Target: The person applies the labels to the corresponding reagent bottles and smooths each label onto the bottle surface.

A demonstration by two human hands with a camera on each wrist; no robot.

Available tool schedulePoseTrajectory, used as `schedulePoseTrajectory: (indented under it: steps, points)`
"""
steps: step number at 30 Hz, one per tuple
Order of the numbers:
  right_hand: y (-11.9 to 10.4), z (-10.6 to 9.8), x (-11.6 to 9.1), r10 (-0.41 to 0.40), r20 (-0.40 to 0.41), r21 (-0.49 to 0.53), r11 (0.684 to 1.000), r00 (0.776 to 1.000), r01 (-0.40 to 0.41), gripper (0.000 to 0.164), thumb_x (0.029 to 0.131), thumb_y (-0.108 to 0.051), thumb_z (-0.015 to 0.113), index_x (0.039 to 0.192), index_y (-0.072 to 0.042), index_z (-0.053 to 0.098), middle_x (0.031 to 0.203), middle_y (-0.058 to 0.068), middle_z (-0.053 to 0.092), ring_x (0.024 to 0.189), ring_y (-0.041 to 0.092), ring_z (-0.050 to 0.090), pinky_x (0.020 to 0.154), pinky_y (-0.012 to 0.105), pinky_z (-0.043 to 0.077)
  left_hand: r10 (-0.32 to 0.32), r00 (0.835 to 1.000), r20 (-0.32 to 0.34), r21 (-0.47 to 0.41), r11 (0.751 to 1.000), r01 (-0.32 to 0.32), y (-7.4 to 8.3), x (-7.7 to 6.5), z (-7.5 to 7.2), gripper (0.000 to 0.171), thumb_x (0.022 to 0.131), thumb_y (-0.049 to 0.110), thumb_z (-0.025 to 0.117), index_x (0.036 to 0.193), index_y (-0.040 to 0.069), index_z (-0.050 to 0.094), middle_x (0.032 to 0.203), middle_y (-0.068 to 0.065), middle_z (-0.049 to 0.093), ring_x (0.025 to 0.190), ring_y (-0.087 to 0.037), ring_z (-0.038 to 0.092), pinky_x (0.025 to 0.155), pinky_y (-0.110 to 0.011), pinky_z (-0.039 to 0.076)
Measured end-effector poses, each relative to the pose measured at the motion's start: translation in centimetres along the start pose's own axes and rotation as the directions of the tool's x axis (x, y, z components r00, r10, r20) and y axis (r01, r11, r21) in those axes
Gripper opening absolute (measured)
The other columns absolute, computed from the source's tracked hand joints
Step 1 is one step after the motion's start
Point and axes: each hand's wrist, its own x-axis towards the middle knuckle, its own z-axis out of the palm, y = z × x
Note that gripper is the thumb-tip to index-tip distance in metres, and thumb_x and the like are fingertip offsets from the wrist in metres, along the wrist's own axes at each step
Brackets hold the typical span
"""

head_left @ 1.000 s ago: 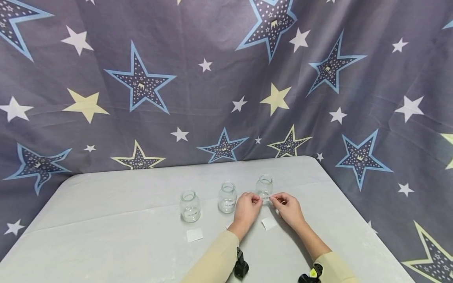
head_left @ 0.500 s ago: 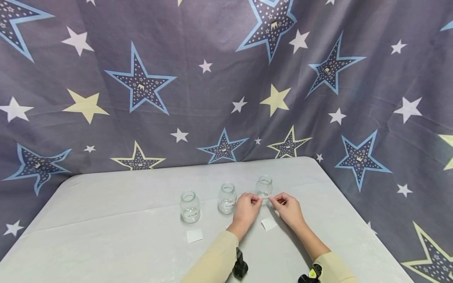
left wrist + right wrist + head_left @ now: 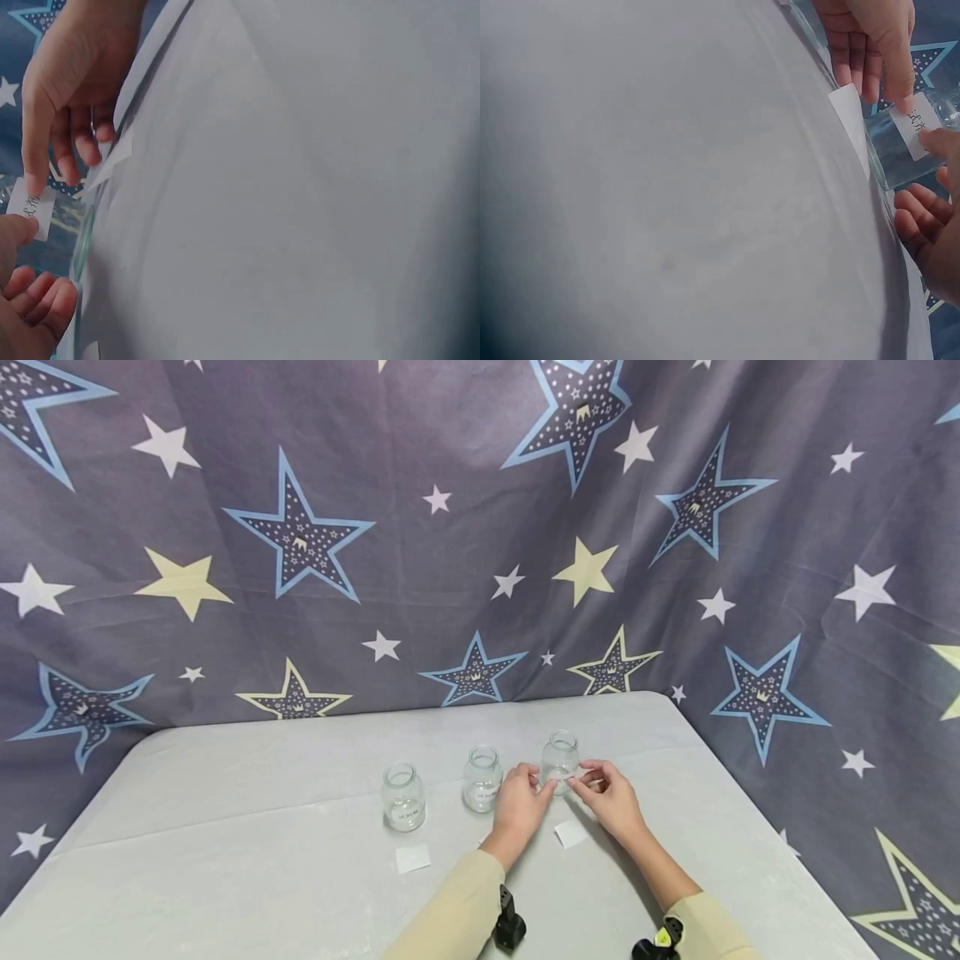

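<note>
A clear glass jar [image 3: 561, 750] stands upright at the right end of a row. Across its front lies a white label [image 3: 916, 129] with handwritten dark characters. My left hand [image 3: 522, 806] is at the jar's left side, its thumb pressing the label's left end. On the other side, my right hand [image 3: 615, 806] presses the label's right end with its thumb. In the wrist views, the remaining fingers of both hands are loosely bent beside the jar. Two more glass jars, the middle jar [image 3: 481, 781] and the left jar [image 3: 403, 800], carry similar labels.
A white paper piece [image 3: 412, 858] lies before the left jar, and another paper piece [image 3: 572, 833] before the right one. The pale cloth-covered table [image 3: 225, 827] meets a star-patterned curtain [image 3: 420, 560] behind and at the right.
Both thumbs have stayed at the label, which now sits against the jar. The index fingers have parted from the thumbs and moved toward the jar's sides.
</note>
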Motion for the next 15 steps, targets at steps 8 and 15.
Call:
schedulePoseTrajectory:
  steps: [8,15]
  points:
    - [0.14,0.31,0.52,-0.048,0.081,0.066,0.997,0.996,0.043,0.066,0.079,-0.014,0.075,0.135,-0.001,0.044,0.124,0.026,0.057,0.104,0.036,0.062,0.088,0.039,0.051,-0.013,0.995,0.097,-0.077,0.997,0.02,0.31,0.26,-0.14,0.058,0.09,0.027,0.06,0.138,0.002,0.04,0.133,-0.017,0.053,0.113,-0.029,0.059,0.095,-0.038,0.048]
    - [0.01,0.46,0.72,0.0,0.105,0.078,0.997,0.994,-0.008,0.066,0.08,-0.02,0.074,0.135,0.001,0.044,0.121,0.024,0.06,0.106,0.035,0.061,0.09,0.041,0.05,0.021,0.994,0.111,-0.122,0.992,-0.008,0.33,0.4,-0.11,0.054,0.092,0.025,0.058,0.14,0.005,0.041,0.136,-0.012,0.052,0.118,-0.028,0.056,0.1,-0.038,0.043]
